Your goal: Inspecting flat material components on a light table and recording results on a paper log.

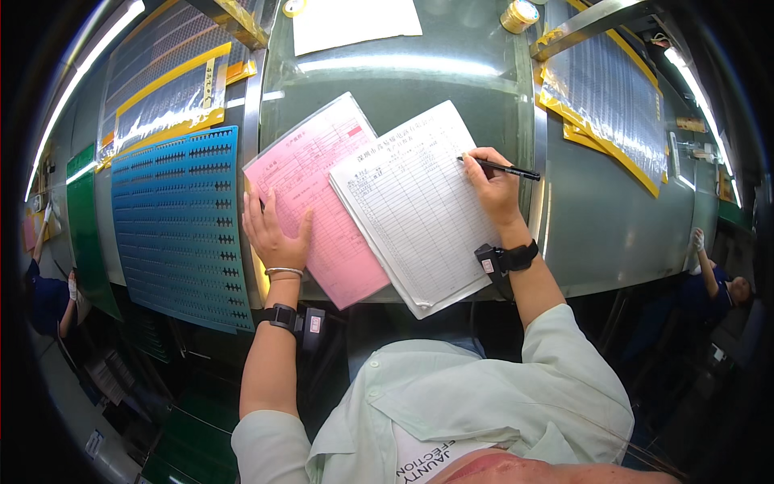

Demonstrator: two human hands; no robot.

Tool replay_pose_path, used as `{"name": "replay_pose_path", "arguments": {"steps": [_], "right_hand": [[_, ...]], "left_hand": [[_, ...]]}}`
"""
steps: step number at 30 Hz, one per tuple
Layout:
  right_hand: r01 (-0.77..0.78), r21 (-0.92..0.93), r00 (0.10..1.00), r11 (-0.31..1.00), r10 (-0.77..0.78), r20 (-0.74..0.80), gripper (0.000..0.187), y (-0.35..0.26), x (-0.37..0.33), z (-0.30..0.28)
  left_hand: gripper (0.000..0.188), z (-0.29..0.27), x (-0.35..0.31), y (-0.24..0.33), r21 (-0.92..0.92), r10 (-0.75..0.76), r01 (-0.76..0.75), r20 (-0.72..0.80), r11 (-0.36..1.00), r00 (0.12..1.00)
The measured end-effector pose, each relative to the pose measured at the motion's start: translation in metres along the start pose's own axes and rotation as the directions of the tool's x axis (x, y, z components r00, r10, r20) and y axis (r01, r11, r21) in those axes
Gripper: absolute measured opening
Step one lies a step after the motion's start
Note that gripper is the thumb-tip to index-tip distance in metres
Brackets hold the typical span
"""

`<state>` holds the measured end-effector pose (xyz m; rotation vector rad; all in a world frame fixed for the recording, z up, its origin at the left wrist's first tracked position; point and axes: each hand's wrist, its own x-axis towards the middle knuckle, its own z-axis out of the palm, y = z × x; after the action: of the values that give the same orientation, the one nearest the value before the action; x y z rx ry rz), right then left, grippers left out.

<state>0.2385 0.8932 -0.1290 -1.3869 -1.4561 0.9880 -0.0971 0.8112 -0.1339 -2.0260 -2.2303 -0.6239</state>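
Note:
In my right hand (497, 187) is a black pen (516, 170), its tip at the upper right part of a stack of white ruled forms (419, 234). Handwriting fills the top rows of the uppermost sheet; the rows below are blank. My left hand (276, 232) lies flat with fingers spread on a pink printed form (347, 270) in a clear sleeve. The white stack overlaps the right side of that pink form. Both lie tilted on the greenish tabletop.
Left of the pink form lies a blue panel (177, 234) with rows of cut-outs. Yellow-edged clear-wrapped sheets (609, 105) lie right, with similar ones (173, 93) at left. A tape roll (519, 15) and white paper (355, 24) are at the back. People stand at both far sides.

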Motion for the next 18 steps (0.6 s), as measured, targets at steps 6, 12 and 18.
{"name": "replay_pose_path", "arguments": {"steps": [6, 12, 18], "right_hand": [[0.003, -0.021, 1.000, 1.000, -0.004, -0.010, 0.007, -0.0024, -0.0015, 0.0007], [-0.050, 0.079, 0.997, 0.996, 0.055, -0.059, 0.007, -0.0004, -0.0023, 0.0020], [-0.020, -0.038, 0.999, 0.999, 0.018, -0.042, 0.007, 0.0033, 0.0021, 0.0017]], "left_hand": [[0.064, 0.0003, -0.0018, -0.0015, 0.003, 0.000, 0.000, 0.000, 1.000, 1.000], [0.066, 0.0014, -0.0026, -0.0029, 0.000, 0.002, -0.002, 0.002, 1.000, 1.000], [0.066, 0.0037, 0.0005, -0.0028, 0.000, 0.005, -0.005, -0.001, 1.000, 1.000]]}}
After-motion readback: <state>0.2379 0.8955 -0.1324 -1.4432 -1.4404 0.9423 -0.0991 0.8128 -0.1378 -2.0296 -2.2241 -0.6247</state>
